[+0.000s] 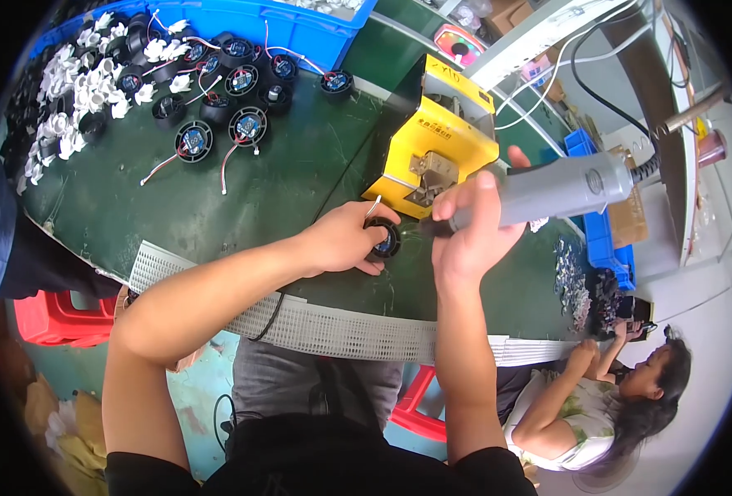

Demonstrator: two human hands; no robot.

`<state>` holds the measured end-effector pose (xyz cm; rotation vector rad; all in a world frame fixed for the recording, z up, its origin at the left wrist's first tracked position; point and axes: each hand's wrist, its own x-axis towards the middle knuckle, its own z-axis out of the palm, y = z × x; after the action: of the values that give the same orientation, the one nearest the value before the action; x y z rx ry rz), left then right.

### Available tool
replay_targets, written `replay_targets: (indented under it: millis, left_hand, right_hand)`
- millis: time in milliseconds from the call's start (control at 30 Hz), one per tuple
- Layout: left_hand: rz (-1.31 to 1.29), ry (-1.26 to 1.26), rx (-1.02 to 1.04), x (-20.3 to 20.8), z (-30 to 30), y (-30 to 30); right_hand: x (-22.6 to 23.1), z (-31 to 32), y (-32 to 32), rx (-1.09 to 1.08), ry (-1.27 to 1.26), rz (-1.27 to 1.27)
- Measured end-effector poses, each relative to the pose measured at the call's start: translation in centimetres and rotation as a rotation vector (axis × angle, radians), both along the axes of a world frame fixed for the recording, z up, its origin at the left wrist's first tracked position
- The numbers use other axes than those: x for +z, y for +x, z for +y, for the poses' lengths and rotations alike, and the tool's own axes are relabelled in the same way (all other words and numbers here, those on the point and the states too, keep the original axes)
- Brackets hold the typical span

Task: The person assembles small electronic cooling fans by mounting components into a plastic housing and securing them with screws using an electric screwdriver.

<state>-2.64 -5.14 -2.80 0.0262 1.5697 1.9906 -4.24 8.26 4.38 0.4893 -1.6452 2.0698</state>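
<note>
My left hand (343,238) grips a round black housing (392,236) with a blue circuit board inside, holding it at the green tabletop. A thin white tip, probably of its wire, pokes up between the fingers. In my right hand (475,231) is a grey electric screwdriver (558,192), tilted, its dark nose pointing left toward the housing. A small gap seems to lie between the nose and the housing; the bit itself is hard to make out. Just beyond both hands stands a yellow screw feeder (424,145) with a metal block on its front.
Several similar black housings with wires (194,142) lie at the far left, beside a heap of white plastic parts (73,116). A blue bin (300,29) stands behind them. Perforated grey trunking (349,331) runs along the near edge. Another person (572,405) works at the right.
</note>
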Motion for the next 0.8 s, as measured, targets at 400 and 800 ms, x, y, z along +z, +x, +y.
replay_targets:
  millis: [400, 800]
  left_hand:
    - [0.026, -0.005, 0.023, 0.0, 0.0, 0.1]
    - [0.061, -0.022, 0.016, 0.2, 0.5, 0.1]
  right_hand:
    - [-2.1, -0.8, 1.3, 0.108, -0.101, -0.049]
    - [-2.9, -0.2, 1.5, 0.153, 0.045, -0.005]
